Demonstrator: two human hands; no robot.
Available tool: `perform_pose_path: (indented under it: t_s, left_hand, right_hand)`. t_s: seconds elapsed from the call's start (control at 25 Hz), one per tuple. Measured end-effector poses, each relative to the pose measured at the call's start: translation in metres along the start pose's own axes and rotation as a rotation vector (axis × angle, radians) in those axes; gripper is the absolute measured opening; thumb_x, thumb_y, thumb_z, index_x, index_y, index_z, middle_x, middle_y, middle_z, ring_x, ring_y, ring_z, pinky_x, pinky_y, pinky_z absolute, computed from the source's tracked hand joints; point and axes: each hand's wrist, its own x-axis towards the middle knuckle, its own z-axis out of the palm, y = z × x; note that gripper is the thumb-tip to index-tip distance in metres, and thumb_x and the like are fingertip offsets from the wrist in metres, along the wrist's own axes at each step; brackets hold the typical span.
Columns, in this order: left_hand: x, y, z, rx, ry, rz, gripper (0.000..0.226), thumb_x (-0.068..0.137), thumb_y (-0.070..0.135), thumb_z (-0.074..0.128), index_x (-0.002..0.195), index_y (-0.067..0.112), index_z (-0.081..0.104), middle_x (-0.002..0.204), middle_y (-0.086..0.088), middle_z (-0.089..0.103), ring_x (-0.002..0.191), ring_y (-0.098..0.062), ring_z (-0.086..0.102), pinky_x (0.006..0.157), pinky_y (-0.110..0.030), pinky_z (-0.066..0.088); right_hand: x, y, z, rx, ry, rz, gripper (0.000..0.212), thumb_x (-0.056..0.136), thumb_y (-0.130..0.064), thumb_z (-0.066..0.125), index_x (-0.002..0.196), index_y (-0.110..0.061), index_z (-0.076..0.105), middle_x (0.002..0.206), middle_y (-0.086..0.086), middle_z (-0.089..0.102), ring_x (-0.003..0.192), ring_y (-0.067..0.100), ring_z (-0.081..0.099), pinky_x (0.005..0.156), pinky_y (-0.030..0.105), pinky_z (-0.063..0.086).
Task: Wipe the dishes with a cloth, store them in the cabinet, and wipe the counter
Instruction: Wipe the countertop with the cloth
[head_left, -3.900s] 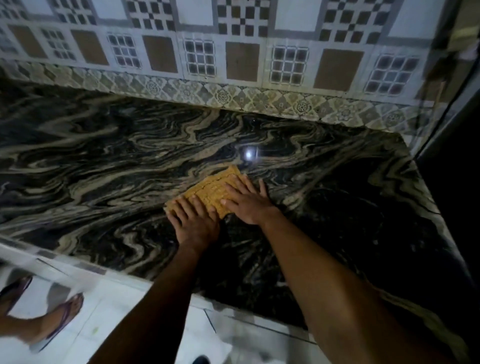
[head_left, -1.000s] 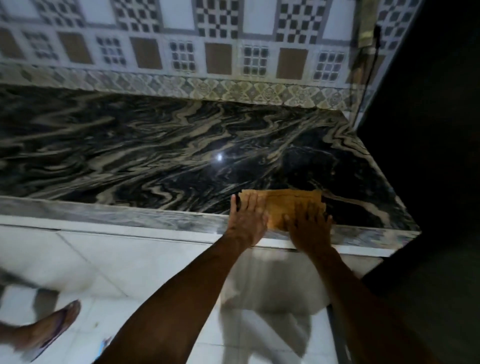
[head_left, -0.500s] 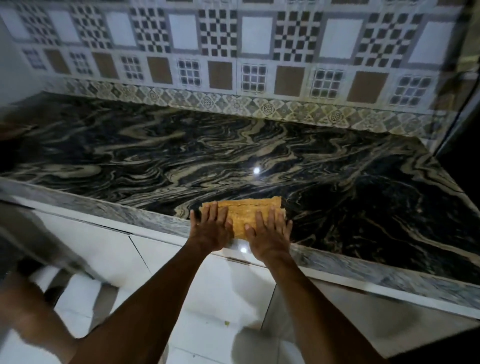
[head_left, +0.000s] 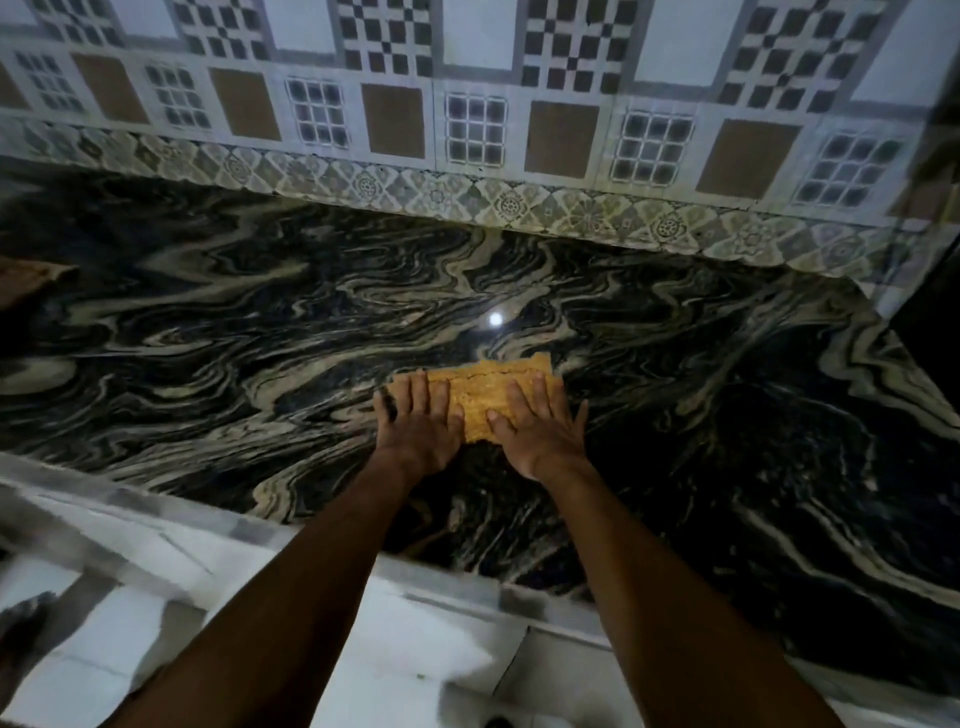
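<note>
Worktop (head_left: 208, 364): dark stone with pale swirling veins, white front edge nearest the camera, patterned tile wall (head_left: 467, 104) behind. No dishes in view. Left hand (head_left: 418, 418) and right hand (head_left: 540, 428): both flat, fingers straight, pressing side by side on the near part of the cloth, gripping nothing. Cloth (head_left: 488, 392): folded, yellow-orange, lying on the worktop near its middle. Half a second before, it had lain at the front edge; it had since been pushed away toward the wall. Judgement: the counter-wiping step was under way, the stroke covering the middle band. Far left edge: a brown object (head_left: 31, 278), unidentifiable.
</note>
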Motion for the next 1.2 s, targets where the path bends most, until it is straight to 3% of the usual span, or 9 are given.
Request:
perform_pose_path:
  t_s: [0.28,0.48,0.72,0.92,1.2]
  left_hand:
    - [0.114,0.066,-0.027,0.054,0.04,0.043,0.059,0.1,0.043,0.009,0.152,0.019,-0.004,0.159,-0.009,-0.013,0.146,-0.031,-0.014,0.115,-0.056,-0.006]
    - [0.119,0.116,-0.02,0.057,0.035,0.089,0.059,0.1,0.042,0.01,0.151,0.016,-0.006,0.158,-0.013,-0.016,0.146,-0.032,-0.015,0.116,-0.056,-0.008]
    - [0.043,0.136,0.005,0.027,0.015,0.168,0.058,0.1,0.044,0.009,0.151,0.021,-0.007,0.158,-0.008,-0.018,0.145,-0.027,-0.019,0.115,-0.057,-0.011]
    - [-0.07,0.129,0.041,-0.045,0.025,0.186,0.057,0.101,0.044,0.009,0.152,0.023,-0.005,0.159,-0.006,-0.017,0.146,-0.025,-0.019,0.115,-0.055,-0.012]
    - [-0.169,0.156,0.076,0.023,0.107,0.227,0.063,0.1,0.045,0.012,0.151,0.013,-0.003,0.158,-0.019,-0.01,0.146,-0.037,-0.011,0.117,-0.053,-0.009]
  right_hand:
    - [0.101,0.065,-0.039,0.006,0.04,0.013,0.065,0.095,-0.062,0.019,0.152,-0.037,0.0,0.16,0.0,-0.016,0.146,0.025,-0.02,0.112,0.055,-0.016]
    - [0.108,0.114,-0.046,0.005,0.06,0.073,0.065,0.095,-0.063,0.015,0.151,-0.037,-0.003,0.16,0.0,-0.014,0.147,0.024,-0.016,0.113,0.056,-0.015]
    - [0.021,0.135,-0.019,0.045,0.112,0.164,0.065,0.097,-0.059,0.016,0.153,-0.03,0.001,0.161,0.003,-0.01,0.147,0.025,-0.018,0.115,0.055,-0.01]
    - [-0.09,0.137,0.014,0.058,0.119,0.158,0.064,0.097,-0.058,0.017,0.152,-0.031,0.0,0.161,0.003,-0.01,0.147,0.025,-0.017,0.114,0.055,-0.012]
    - [-0.203,0.17,0.04,-0.039,0.215,0.094,0.062,0.098,-0.056,0.016,0.152,-0.031,-0.001,0.161,0.002,-0.007,0.148,0.024,-0.011,0.113,0.055,-0.013]
